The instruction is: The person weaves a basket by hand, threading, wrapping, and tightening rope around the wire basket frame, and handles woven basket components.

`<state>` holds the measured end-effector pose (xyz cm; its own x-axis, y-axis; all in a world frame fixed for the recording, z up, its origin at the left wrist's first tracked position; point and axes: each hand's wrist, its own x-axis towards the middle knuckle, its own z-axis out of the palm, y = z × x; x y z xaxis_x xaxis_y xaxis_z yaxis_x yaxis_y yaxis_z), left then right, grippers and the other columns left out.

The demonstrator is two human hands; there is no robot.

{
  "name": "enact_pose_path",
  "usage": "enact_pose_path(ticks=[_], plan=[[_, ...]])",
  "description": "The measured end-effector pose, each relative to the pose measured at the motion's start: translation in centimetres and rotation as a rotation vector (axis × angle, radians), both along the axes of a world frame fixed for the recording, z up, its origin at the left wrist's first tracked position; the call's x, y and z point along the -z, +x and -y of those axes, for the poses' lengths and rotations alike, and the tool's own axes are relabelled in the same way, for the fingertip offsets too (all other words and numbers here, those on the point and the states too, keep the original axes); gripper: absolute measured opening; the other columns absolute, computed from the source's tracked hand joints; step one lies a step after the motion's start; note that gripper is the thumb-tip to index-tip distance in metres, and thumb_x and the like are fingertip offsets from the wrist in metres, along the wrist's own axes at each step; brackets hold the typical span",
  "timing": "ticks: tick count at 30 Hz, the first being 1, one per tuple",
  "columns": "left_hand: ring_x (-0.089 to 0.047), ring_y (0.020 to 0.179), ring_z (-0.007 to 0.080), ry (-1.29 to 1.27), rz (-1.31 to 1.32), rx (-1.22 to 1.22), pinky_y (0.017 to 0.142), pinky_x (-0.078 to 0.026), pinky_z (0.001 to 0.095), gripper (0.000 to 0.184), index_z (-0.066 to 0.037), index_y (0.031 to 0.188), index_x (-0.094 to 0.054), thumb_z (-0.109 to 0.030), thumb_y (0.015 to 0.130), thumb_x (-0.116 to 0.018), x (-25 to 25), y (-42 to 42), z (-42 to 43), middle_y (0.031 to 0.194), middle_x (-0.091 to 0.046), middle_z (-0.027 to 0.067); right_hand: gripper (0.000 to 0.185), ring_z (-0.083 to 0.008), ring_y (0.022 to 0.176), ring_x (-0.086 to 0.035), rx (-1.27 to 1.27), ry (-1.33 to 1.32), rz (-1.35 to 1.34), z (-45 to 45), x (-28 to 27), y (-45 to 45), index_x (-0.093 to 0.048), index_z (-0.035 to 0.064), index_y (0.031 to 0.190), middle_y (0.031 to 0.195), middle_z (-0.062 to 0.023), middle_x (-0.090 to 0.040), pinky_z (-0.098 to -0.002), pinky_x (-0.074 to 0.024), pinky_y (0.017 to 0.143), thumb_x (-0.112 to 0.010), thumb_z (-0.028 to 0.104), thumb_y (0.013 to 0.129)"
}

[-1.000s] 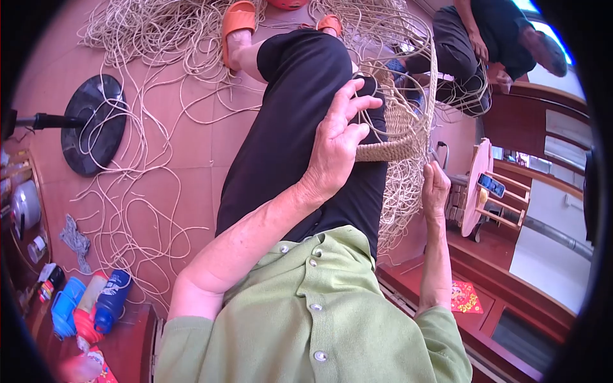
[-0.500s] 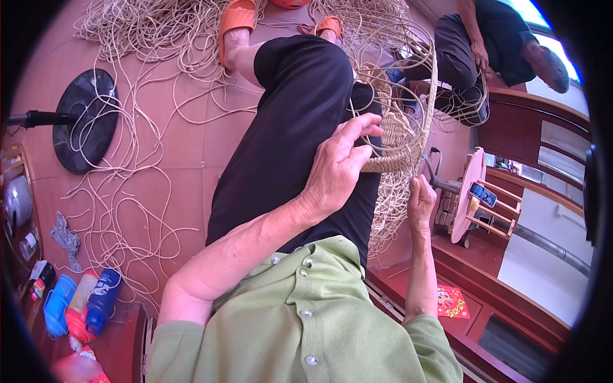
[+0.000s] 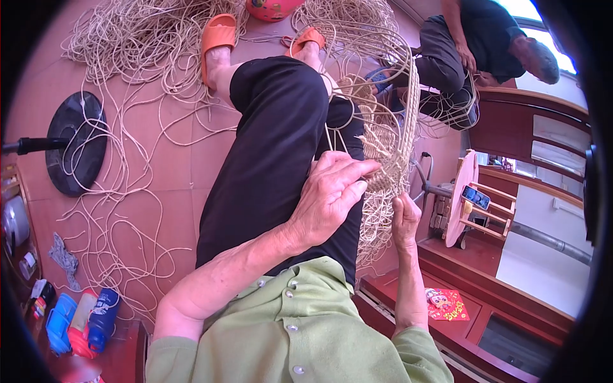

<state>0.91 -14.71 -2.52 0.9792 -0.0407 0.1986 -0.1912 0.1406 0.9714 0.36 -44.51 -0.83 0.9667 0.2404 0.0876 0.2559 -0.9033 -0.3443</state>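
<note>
At the R edge of my lap [image 3: 268, 179], woven basket [image 3: 383, 143]; my L hand [image 3: 329, 199] pinches its near edge, R hand [image 3: 406, 222] clenched just beside it, can't tell on what.

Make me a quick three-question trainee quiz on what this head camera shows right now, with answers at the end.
1. True or false: the left hand and right hand are both close to the woven piece.
2. Loose cord lies across which of these? A) the phone B) the round black base C) the red paper
3. How many orange slippers can you count?

Key: 1. True. 2. B. 3. Two.
</note>
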Motion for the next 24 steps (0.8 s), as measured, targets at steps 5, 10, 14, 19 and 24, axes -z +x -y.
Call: enact_pose_path(ticks=[5, 10, 14, 19, 24], plan=[[-0.057, 0.11, 0.0249, -0.039, 0.006, -0.01, 0.101, -0.045, 0.0359, 0.034, -0.003, 0.125, -0.069, -0.01, 0.093, -0.06, 0.4, 0.1, -0.1, 0.108, -0.071, 0.0081, 0.035, -0.0284, 0.059, -0.043, 0.113, -0.054, -0.04, 3.9, 1.7, -1.1, -0.045, 0.0016, 0.077, 0.068, -0.0127, -0.039, -0.0405, -0.0376, 0.058, -0.054, 0.021, 0.105], [-0.057, 0.109, 0.0244, -0.043, -0.003, 0.023, 0.098, -0.046, 0.0347, 0.033, -0.003, 0.125, -0.07, -0.009, 0.093, -0.061, 0.2, 0.0, -0.1, 0.109, -0.07, 0.0092, 0.03, -0.0199, 0.059, -0.045, 0.197, -0.015, -0.113, 5.5, 2.3, -2.2, -0.058, 0.0025, 0.091, 0.066, -0.0088, -0.042, -0.0367, -0.0411, 0.059, -0.051, 0.026, 0.107], [-0.059, 0.111, 0.025, -0.062, -0.02, 0.049, 0.098, -0.048, 0.0344, 0.033, -0.002, 0.125, -0.069, -0.005, 0.093, -0.061, -0.1, -0.3, -0.2, 0.111, -0.07, 0.0104, 0.04, -0.0093, 0.059, -0.049, 0.297, 0.133, -0.216, 3.4, 1.5, -2.0, -0.057, 0.0114, 0.141, 0.063, -0.0017, -0.048, -0.0295, -0.044, 0.058, -0.057, 0.023, 0.103], [-0.064, 0.11, 0.0253, -0.004, 0.044, 0.048, 0.094, -0.054, 0.0343, 0.032, -0.003, 0.124, -0.069, 0.002, 0.094, -0.062, -0.9, -0.7, 1.1, 0.112, -0.07, 0.0124, 0.051, -0.0082, 0.058, -0.051, 0.067, 0.353, -0.025, -2.8, -1.5, -2.2, -0.053, 0.0043, 0.139, 0.063, 0.0004, -0.051, -0.0258, -0.0442, 0.057, -0.071, 0.019, 0.094], [-0.069, 0.108, 0.0282, -0.063, 0.021, 0.174, 0.091, -0.057, 0.0382, 0.05, -0.003, 0.14, -0.054, 0.005, 0.092, -0.061, -1.7, -0.9, 3.9, 0.111, -0.069, 0.0162, 0.05, -0.0096, 0.062, -0.054, -0.012, 0.343, 0.125, -5.0, -2.8, -2.8, -0.057, 0.0017, 0.124, 0.071, -0.0003, -0.059, -0.0251, -0.0458, 0.059, -0.082, 0.023, 0.087]])
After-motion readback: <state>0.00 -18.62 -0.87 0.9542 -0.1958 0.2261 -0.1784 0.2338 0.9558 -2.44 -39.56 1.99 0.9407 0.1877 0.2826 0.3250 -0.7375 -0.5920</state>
